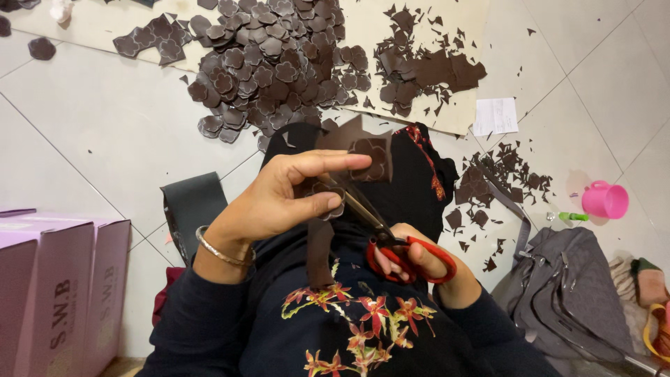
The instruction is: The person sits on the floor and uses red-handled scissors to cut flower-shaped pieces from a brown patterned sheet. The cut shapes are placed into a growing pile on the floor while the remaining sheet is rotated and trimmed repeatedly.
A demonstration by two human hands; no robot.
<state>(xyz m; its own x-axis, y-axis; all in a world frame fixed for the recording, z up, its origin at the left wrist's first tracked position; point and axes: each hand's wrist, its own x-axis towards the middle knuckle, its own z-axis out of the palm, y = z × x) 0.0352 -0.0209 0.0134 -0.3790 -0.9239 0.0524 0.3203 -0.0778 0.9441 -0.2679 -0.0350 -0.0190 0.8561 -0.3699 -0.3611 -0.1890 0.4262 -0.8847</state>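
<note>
My left hand [279, 199] pinches a dark brown sheet piece [366, 150] marked with a flower outline, held up over my lap. My right hand [419, 262] grips red-handled scissors [391, 244], fingers through the loops, blades angled up-left into the brown piece beside my left thumb. A brown strip [319, 255] hangs down from the piece over my dark floral clothing. On the floor beyond lies a large heap of cut brown flower shapes [269, 63].
Brown offcuts [426, 70] lie on a cream board [363, 28], more scraps [502, 181] on the white tiles. Pink boxes [56, 286] stand at left, a grey bag [569, 293] and pink cup [606, 200] at right, a dark roll [192, 209] beside my left arm.
</note>
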